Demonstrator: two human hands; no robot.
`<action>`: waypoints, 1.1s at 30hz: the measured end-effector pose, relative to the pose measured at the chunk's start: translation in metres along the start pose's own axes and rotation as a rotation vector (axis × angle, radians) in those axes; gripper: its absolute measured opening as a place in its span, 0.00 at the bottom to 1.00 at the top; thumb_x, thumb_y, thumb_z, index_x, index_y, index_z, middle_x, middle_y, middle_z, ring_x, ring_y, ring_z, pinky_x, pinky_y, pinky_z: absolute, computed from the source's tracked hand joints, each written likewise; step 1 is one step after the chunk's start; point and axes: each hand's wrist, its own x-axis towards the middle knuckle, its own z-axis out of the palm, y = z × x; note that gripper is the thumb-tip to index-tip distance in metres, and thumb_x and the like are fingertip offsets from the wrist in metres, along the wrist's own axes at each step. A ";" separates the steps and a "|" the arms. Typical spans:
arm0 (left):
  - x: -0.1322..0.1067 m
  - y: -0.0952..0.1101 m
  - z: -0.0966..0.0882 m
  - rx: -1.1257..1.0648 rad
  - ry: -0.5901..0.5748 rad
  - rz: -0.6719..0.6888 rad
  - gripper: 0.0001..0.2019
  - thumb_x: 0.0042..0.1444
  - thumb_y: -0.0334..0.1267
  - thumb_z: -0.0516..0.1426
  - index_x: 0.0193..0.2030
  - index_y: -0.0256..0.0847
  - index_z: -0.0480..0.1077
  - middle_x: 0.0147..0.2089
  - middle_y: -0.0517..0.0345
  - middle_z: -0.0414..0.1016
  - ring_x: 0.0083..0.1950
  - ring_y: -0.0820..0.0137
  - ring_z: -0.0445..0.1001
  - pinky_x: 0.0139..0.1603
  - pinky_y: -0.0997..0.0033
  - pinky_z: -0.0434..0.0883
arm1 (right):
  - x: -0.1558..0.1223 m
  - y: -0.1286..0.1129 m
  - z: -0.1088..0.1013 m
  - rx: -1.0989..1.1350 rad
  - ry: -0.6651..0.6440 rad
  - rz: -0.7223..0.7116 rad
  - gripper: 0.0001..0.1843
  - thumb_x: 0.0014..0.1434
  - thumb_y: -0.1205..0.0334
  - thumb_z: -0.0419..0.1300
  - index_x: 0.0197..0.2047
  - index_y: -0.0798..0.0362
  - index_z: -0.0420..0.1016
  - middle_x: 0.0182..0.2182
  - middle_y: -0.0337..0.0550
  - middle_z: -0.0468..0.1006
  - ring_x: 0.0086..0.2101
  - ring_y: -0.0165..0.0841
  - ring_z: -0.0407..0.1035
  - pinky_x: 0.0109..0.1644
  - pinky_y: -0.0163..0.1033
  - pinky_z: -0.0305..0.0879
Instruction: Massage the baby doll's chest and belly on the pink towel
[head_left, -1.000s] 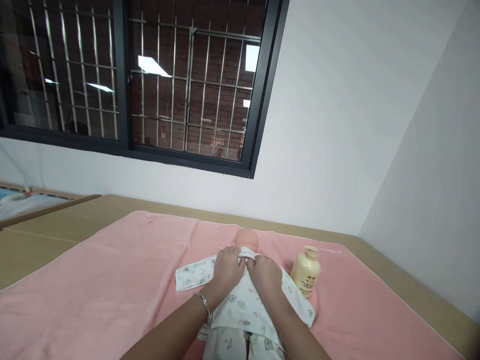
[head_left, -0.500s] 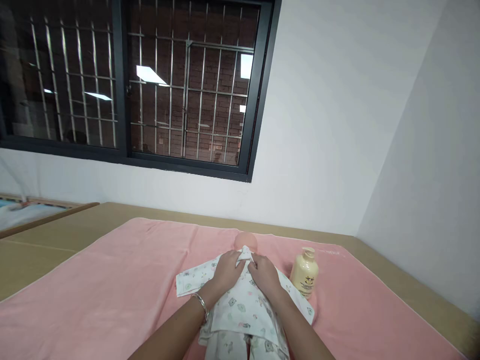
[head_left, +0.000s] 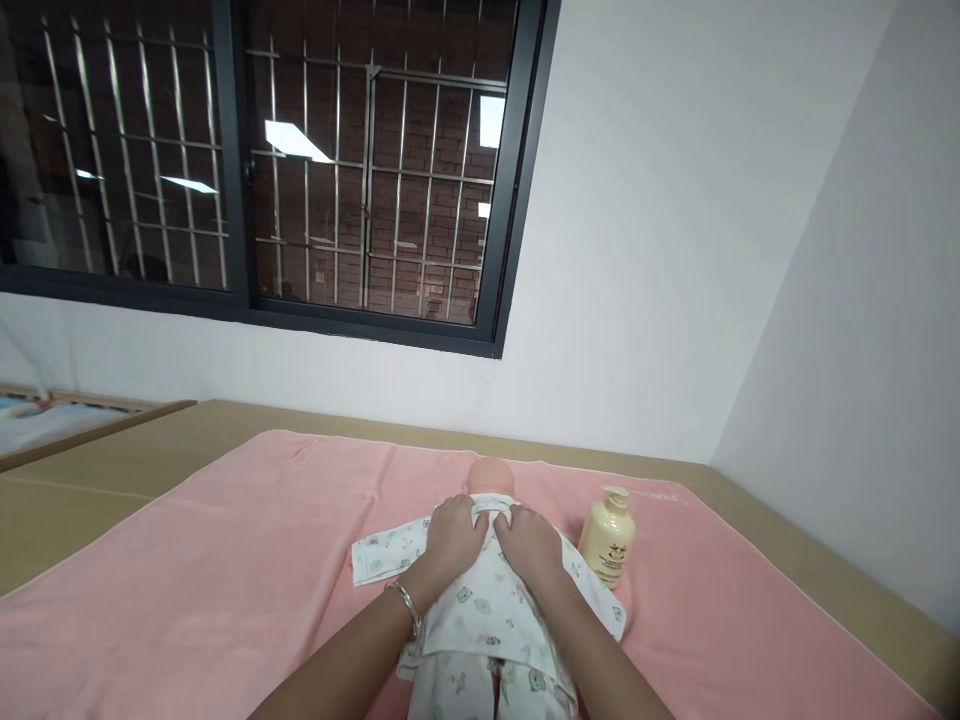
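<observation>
A baby doll lies on a pink blanket, its bald head at the far end. It wears a white patterned baby shirt with sleeves spread to both sides, and matching pants. My left hand grips the shirt near the collar, thumb inward. Opposite it, my right hand pinches the other side of the neckline. Between the two thumbs the collar cloth is stretched. A silver bangle circles my left wrist. The doll's arms are hidden.
A pale yellow pump bottle stands on the blanket right of the doll, close to the shirt's right sleeve. Beyond the tan tabletop rise a white wall and a dark-framed window with bars. A wooden-edged bed or tray is at far left.
The collar cloth, bunched to a peak between my hands before, now lies flatter and wider below the doll's head. Both hands stay on the neckline. The view has shifted slightly.
</observation>
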 end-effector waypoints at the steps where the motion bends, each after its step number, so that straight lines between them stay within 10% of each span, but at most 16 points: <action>1: 0.000 0.000 -0.001 -0.007 -0.012 0.003 0.16 0.62 0.44 0.48 0.43 0.39 0.72 0.44 0.47 0.78 0.49 0.59 0.73 0.50 0.63 0.64 | 0.002 0.002 0.001 0.015 -0.006 -0.021 0.21 0.64 0.54 0.45 0.43 0.55 0.76 0.42 0.55 0.80 0.42 0.41 0.73 0.42 0.40 0.60; 33: 0.000 -0.004 -0.006 -0.043 -0.065 0.090 0.13 0.64 0.41 0.46 0.46 0.42 0.69 0.48 0.51 0.75 0.52 0.62 0.71 0.55 0.62 0.62 | 0.008 0.007 0.003 0.031 -0.008 -0.215 0.19 0.65 0.62 0.45 0.53 0.54 0.72 0.46 0.49 0.79 0.46 0.37 0.70 0.47 0.36 0.57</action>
